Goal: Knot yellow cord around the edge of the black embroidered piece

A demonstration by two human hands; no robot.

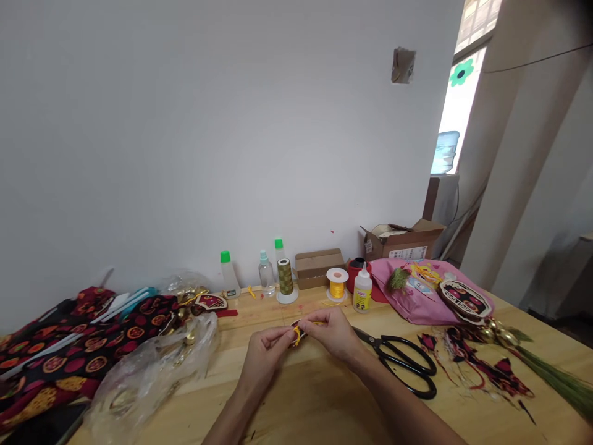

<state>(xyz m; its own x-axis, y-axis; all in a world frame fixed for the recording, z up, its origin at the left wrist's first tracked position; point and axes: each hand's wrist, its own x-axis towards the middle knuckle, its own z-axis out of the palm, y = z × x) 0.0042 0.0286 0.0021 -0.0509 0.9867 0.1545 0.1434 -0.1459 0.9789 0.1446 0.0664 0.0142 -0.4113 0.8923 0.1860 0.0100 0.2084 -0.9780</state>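
Observation:
Over the middle of the wooden table, my left hand pinches a small loop of yellow cord between thumb and fingertips. Close against it, my right hand is also closed in a pinch on the cord, and a yellow strand shows by its fingers. A small dark reddish piece lies at the fingertips, mostly covered by them. Just right of my right hand rest large black-handled scissors, blades partly hidden behind it. Behind the hands stands a spool of yellow cord.
Patterned dark fabric and a clear plastic bag cover the left side. Bottles, including a glue bottle, a green ribbon roll and cardboard boxes line the wall. At right are a pink bag, a tasselled ornament and fabric scraps.

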